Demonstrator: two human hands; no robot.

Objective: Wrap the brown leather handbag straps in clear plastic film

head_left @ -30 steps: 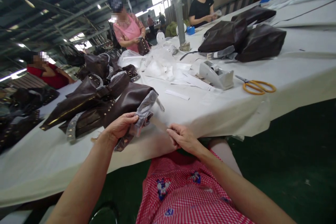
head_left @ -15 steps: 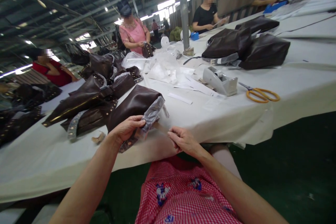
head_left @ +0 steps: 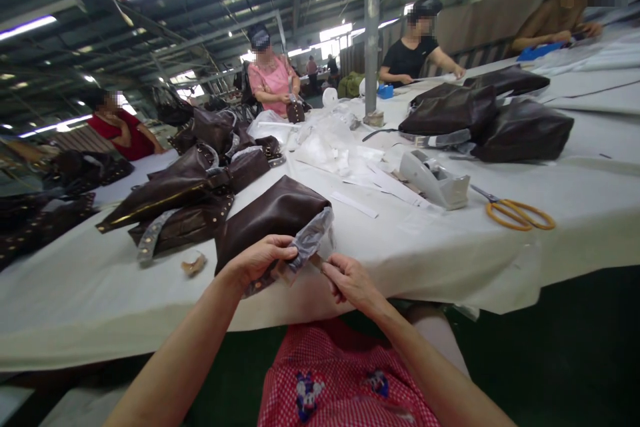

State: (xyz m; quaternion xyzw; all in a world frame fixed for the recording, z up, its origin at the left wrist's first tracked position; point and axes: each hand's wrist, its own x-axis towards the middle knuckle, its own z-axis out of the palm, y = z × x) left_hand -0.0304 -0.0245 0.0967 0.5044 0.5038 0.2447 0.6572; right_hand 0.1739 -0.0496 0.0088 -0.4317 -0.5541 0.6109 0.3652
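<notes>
A dark brown leather bag (head_left: 275, 210) lies on the table edge in front of me. Its strap is wrapped in thin clear plastic film (head_left: 314, 235). My left hand (head_left: 265, 259) is closed on the wrapped strap, thumb on top. Just to the right, my right hand (head_left: 350, 280) pinches the end of a short strip of brownish tape (head_left: 316, 259), which reaches the plastic. Whether the tape is stuck there I cannot tell. Gold studs show on the strap's lower part under my left hand.
A tape dispenser (head_left: 435, 180) and orange-handled scissors (head_left: 520, 213) lie to the right. More brown bags (head_left: 170, 190) are piled at left, others (head_left: 525, 123) at back right. Plastic film (head_left: 325, 140) and paper strips lie mid-table, near a post (head_left: 371, 33). Several co-workers sit or stand around.
My right hand has come closer to my left, bringing the tape strip nearer the wrapped strap. The view has shifted slightly. The co-worker in black has stretched out an arm.
</notes>
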